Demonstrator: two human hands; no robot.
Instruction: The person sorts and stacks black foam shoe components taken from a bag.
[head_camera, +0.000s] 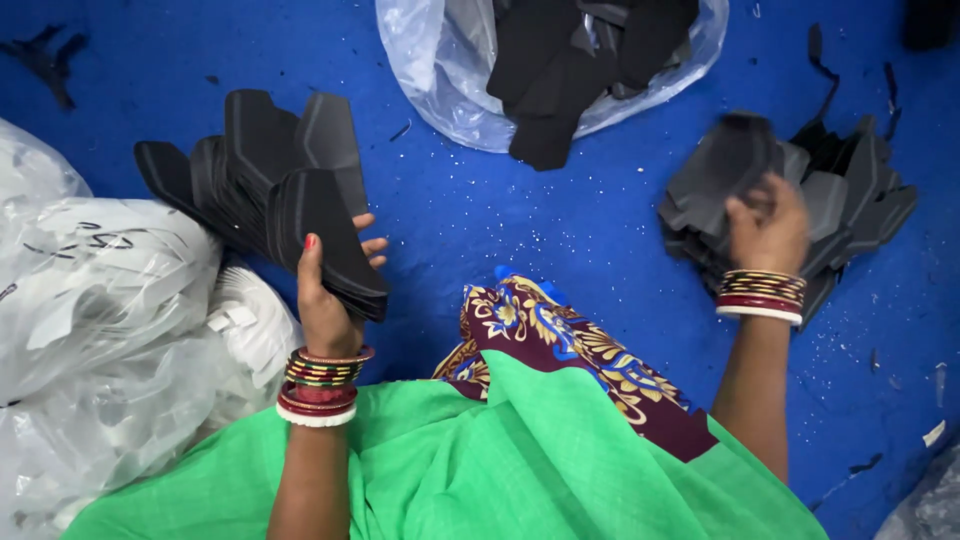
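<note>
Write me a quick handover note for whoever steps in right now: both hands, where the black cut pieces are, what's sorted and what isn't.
Left hand: gripping a neat stack of flat black foam-like cut pieces, with more fanned behind it.
Right hand: blurred, fingers on one dark grey piece atop the loose pile of cut pieces on the blue floor.
Clear plastic bag at top holds more black pieces.
Done: left stack gathered. Left: right pile and bag contents are loose.

Bare blue floor (520, 225) between black stacks (255, 185)
</note>
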